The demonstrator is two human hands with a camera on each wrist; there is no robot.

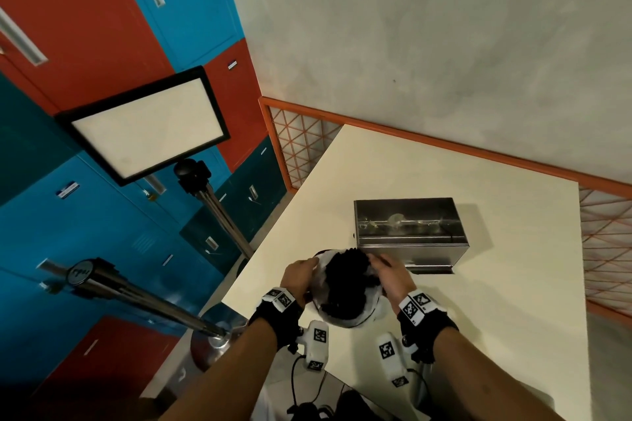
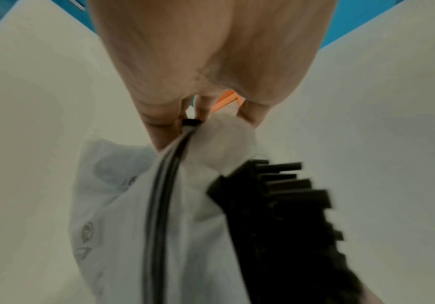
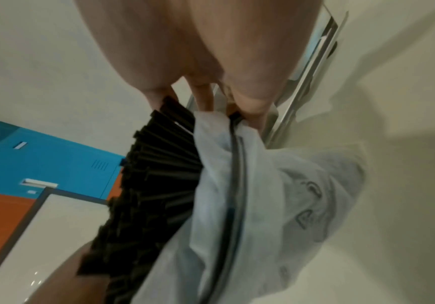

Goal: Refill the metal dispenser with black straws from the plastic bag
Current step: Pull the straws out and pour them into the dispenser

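Straws (image 1: 345,275) in plastic bag (image 1: 367,313), rim pinched by fingers of both hands.

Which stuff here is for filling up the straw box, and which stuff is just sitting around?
For the job:
- plastic bag, gripped at its mouth by the left hand and the right hand
- black straws, sticking out of the bag
- metal dispenser, on the table just beyond the bag

Just around:
- framed white board on a stand
- coloured lockers
- orange lattice railing
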